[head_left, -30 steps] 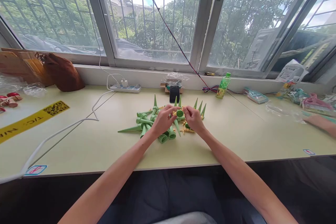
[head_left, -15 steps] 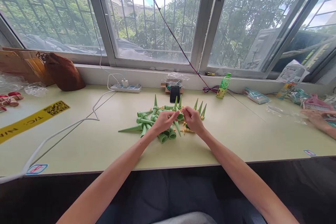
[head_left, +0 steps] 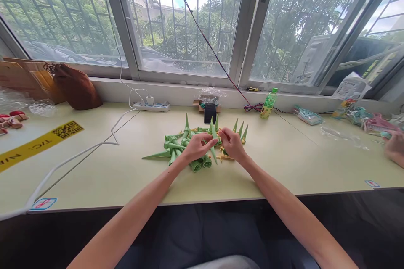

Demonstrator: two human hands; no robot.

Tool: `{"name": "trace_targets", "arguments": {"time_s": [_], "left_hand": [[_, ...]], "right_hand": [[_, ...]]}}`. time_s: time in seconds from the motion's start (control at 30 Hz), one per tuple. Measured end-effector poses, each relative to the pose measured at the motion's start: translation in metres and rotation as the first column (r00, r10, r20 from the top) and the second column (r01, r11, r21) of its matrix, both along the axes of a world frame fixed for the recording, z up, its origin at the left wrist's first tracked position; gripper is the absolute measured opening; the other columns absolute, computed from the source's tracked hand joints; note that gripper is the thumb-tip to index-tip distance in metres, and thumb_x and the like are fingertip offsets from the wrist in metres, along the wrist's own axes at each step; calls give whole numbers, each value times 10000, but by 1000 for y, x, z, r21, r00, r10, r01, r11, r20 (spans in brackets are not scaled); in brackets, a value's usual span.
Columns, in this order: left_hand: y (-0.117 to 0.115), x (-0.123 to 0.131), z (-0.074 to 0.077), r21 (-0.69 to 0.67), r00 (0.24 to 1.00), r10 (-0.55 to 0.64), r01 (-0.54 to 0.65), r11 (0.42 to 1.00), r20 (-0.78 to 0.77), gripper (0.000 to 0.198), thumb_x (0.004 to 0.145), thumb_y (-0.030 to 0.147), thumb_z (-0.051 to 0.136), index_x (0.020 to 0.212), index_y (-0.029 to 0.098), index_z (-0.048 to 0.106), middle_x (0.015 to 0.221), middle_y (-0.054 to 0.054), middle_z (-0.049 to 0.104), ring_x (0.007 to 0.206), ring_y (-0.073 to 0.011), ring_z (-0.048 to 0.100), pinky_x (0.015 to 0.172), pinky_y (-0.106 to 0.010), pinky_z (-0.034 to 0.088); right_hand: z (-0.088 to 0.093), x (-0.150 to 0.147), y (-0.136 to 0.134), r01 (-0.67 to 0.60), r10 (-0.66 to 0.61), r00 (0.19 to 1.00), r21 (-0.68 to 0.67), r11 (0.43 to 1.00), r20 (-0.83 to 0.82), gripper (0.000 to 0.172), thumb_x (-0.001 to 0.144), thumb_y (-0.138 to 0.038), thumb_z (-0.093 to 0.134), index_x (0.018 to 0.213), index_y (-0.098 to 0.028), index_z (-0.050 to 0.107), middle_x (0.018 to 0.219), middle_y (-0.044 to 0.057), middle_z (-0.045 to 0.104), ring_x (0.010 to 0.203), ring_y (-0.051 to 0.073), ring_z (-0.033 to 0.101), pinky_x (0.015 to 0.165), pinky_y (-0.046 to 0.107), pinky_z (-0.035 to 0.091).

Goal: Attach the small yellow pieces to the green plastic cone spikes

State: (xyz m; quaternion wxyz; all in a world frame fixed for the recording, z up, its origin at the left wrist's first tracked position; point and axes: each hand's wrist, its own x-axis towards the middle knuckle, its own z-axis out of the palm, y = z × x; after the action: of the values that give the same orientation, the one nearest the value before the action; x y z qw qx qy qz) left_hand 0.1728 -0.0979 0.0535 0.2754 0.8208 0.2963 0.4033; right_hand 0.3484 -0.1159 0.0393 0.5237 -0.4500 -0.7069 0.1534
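Observation:
Green cone-shaped plastic pieces [head_left: 172, 145] lie in a loose pile on the pale table [head_left: 271, 155]. My left hand [head_left: 199, 146] has its thumb and fingers around a green spike [head_left: 214, 133] that points up. Just to its right, my right hand [head_left: 232, 143] is pinched near that piece; what lies between its fingertips is too small to make out. Small yellow-orange parts [head_left: 224, 157] sit beneath and beside my right hand. Several green spikes [head_left: 241, 128] with yellowish bases stand upright behind it.
A black phone [head_left: 210, 113] leans against a small box behind the pile. Further right stands a green bottle [head_left: 269, 103]. A power strip [head_left: 152, 106] with a white cable is at the back left. Another person's hand [head_left: 395, 145] is at the far right.
The green piece in my left hand has turned from lying nearly end-on to pointing up. My right hand has barely moved. The other person's hand has shifted right.

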Motion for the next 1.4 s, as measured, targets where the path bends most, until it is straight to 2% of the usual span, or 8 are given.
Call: {"name": "trace_targets", "arguments": {"time_s": [0.23, 0.57, 0.7, 0.87, 1.27, 1.4], "left_hand": [[2, -3, -4, 183, 999, 15, -5, 983, -52, 265, 855, 418, 635, 829, 158, 674, 760, -27, 576, 625, -108, 536, 540, -216, 464], [6, -4, -7, 276, 1000, 7, -7, 961, 3, 263, 848, 423, 654, 886, 163, 669, 826, -34, 594, 637, -98, 541, 558, -217, 490], [9, -6, -11, 387, 999, 29, -13, 922, -37, 217, 866, 379, 642, 921, 170, 664, 864, -42, 593, 655, -102, 534, 573, -224, 480], [12, -10, -12, 476, 991, 89, -28, 879, -105, 210, 903, 325, 599, 1069, 216, 668, 952, -57, 596, 755, -128, 579, 631, -229, 487], [7, -3, -11, 410, 953, 245, -156, 899, -176, 297, 920, 227, 547, 1212, 228, 597, 985, -60, 616, 784, -162, 600, 709, -271, 477], [7, -3, -11, 304, 946, 279, -221, 927, -162, 331, 930, 173, 468, 1242, 209, 574, 847, -32, 653, 736, -167, 604, 691, -268, 457]], "right_hand": [[2, 0, -1, 1, -1, 1000, -2, 1000, 24, 354, 947, -475, 431, 725, -204, 480, 572, -34, 414, 523, 115, 333, 514, 249, 276], [1, 0, 0, -2, 3, 999, -20, 1000, 50, 313, 958, -446, 404, 774, -207, 484, 558, -35, 445, 503, 116, 380, 512, 241, 292], [0, 0, 2, -19, 21, 999, -46, 999, 45, 288, 956, -433, 400, 791, -212, 482, 561, -32, 479, 499, 121, 416, 512, 241, 303], [-2, 1, 3, -22, 24, 999, -69, 997, 34, 275, 947, -423, 409, 783, -214, 480, 528, -42, 459, 481, 122, 408, 502, 240, 298], [-1, -1, 3, 71, -72, 997, -38, 997, -41, 351, 957, -488, 417, 759, -209, 492, 538, -44, 424, 492, 115, 375, 503, 243, 291], [0, 0, 2, 91, -93, 992, -20, 996, -84, 364, 963, -508, 401, 783, -208, 501, 558, -42, 436, 495, 114, 376, 508, 245, 299]]}}
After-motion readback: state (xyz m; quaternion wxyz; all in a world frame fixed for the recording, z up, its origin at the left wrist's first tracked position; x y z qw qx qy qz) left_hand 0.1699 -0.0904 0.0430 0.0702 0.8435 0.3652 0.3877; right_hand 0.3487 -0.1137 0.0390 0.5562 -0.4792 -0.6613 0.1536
